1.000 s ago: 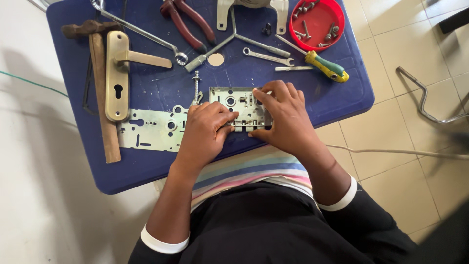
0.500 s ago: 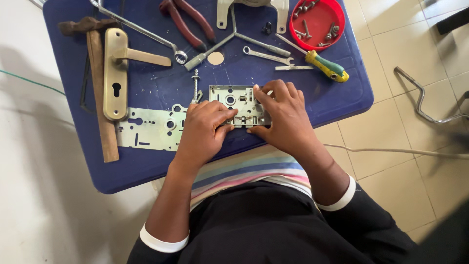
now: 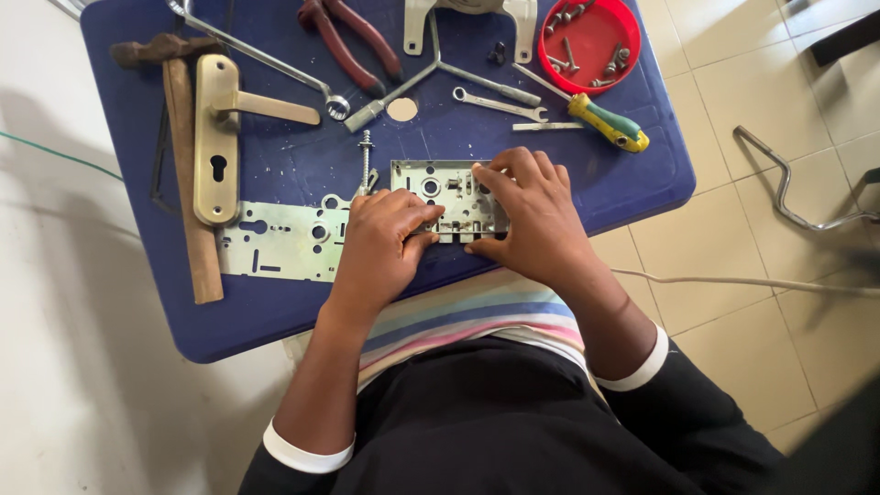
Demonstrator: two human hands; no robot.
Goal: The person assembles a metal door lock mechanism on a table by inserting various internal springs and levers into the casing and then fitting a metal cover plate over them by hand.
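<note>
Nearest the viewer: black sleeves with white cuffs and a striped cloth across the lap. Both hands rest at the near edge of the blue surface (image 3: 632, 183), closed around an open lock case (image 3: 445, 197) that lies flat there. The left hand (image 3: 385, 243) pinches the case's near edge with thumb and fingers bent; the right hand (image 3: 532, 215) covers its right end, fingers curled over the top, thumb underneath at the near edge. Left of the case, touching or just beside it: a flat silver cover plate (image 3: 280, 243) with punched holes. A threaded bolt (image 3: 365, 160) stands just beyond the left hand. Further left: a brass door handle on its long plate (image 3: 220, 137), and beside it a hammer with a wooden shaft (image 3: 188, 192). Mid-surface: a small spanner (image 3: 500, 105), a round tan disc (image 3: 401, 109), a screwdriver with green and yellow grip (image 3: 605, 124). Far edge: red-handled pliers (image 3: 353, 41), a three-armed wrench (image 3: 440, 69), a red bowl of screws (image 3: 596, 37). On the tiled floor, right: a bent metal bar (image 3: 788, 188) and a white cable (image 3: 733, 281).
</note>
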